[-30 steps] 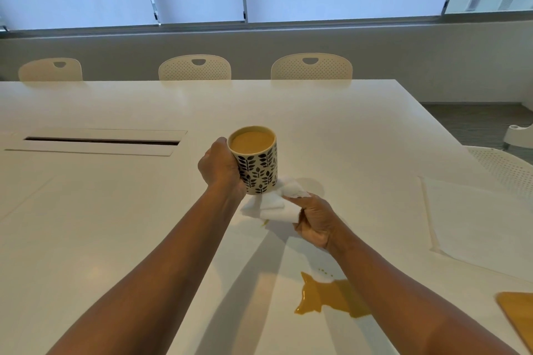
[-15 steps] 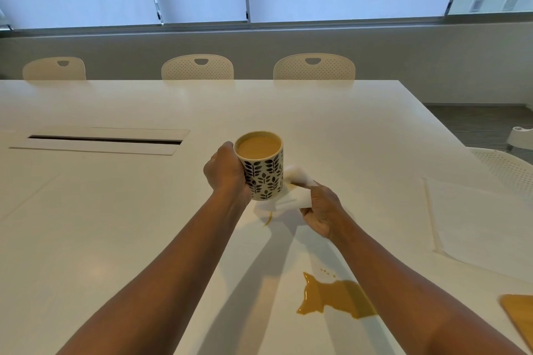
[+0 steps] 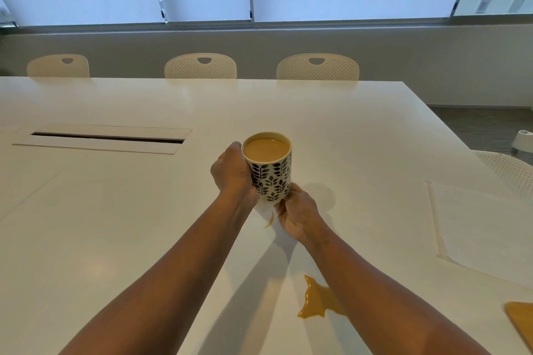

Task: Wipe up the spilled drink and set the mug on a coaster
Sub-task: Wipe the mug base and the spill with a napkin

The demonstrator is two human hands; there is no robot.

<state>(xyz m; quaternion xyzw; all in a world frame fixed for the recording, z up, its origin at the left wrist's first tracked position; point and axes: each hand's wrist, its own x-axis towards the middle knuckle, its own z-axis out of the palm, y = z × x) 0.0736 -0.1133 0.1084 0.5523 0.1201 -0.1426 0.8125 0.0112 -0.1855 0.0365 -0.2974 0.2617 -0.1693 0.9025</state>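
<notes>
My left hand (image 3: 230, 173) grips a cream mug (image 3: 271, 179) with a dark leaf pattern, full of milky brown drink, and holds it upright above the white table (image 3: 115, 239). My right hand (image 3: 297, 213) is curled up against the mug's base from below; the white tissue it carries is almost wholly hidden between palm and mug. A small brown crescent streak (image 3: 269, 220) lies on the table just under the mug. A larger brown puddle (image 3: 317, 301) sits nearer me, partly behind my right forearm. A tan wooden coaster (image 3: 522, 323) shows at the right edge.
A large white paper sheet (image 3: 484, 228) lies on the table's right side. A cable slot (image 3: 106, 137) is set into the table at the left. Three cream chairs (image 3: 200, 66) stand along the far edge, and another chair (image 3: 507, 170) is at the right.
My right hand has moved the tissue from beside the mug to under its base, where it is now covered. The mug has shifted slightly right and nearer in my left hand.
</notes>
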